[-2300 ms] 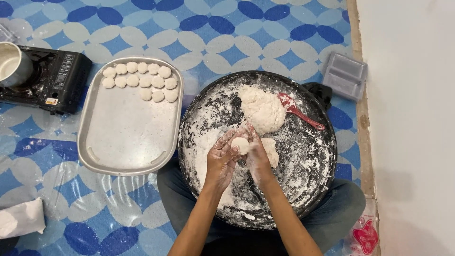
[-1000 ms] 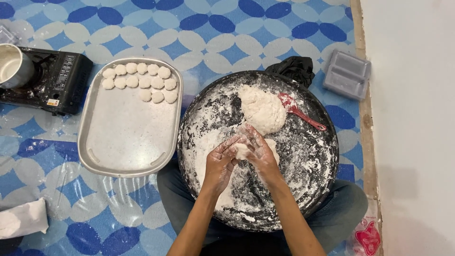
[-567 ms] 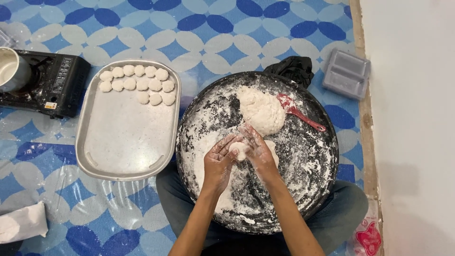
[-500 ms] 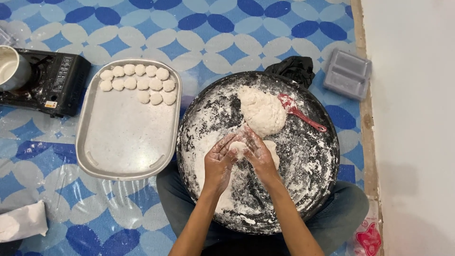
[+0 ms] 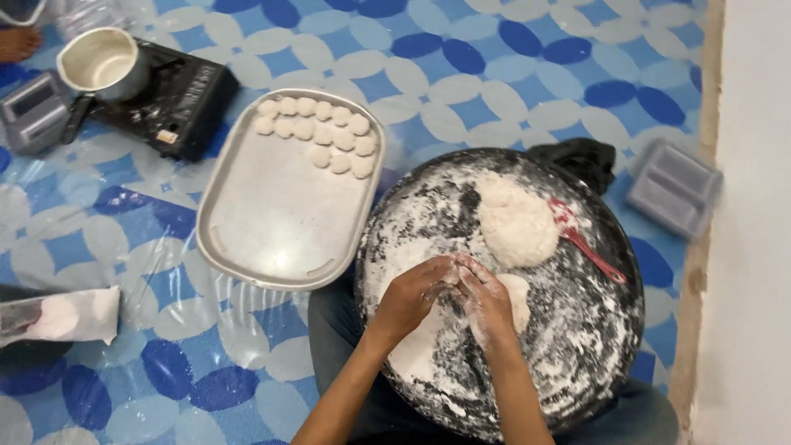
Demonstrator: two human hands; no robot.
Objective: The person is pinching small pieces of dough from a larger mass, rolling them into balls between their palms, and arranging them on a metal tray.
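My left hand (image 5: 414, 292) and my right hand (image 5: 486, 301) are cupped together over a round black pan (image 5: 614, 330) dusted with flour. They press a small piece of dough between them; it is mostly hidden by the fingers. A big lump of white dough (image 5: 517, 222) lies in the far part of the pan. A flatter dough piece (image 5: 519, 295) rests just right of my right hand. A red spoon (image 5: 587, 243) lies beside the big lump.
A silver oval tray (image 5: 272, 222) to the left holds several small round dough discs (image 5: 317, 136) at its far end. Further left stand a black portable stove (image 5: 169, 103) with a metal pot (image 5: 103, 64), a grey plastic container (image 5: 674, 188) at right, and a white wall (image 5: 754, 222).
The view has shifted, so pan and tray sit further right in frame. My hands stay together in the pan, working the small dough piece; the big lump has not moved.
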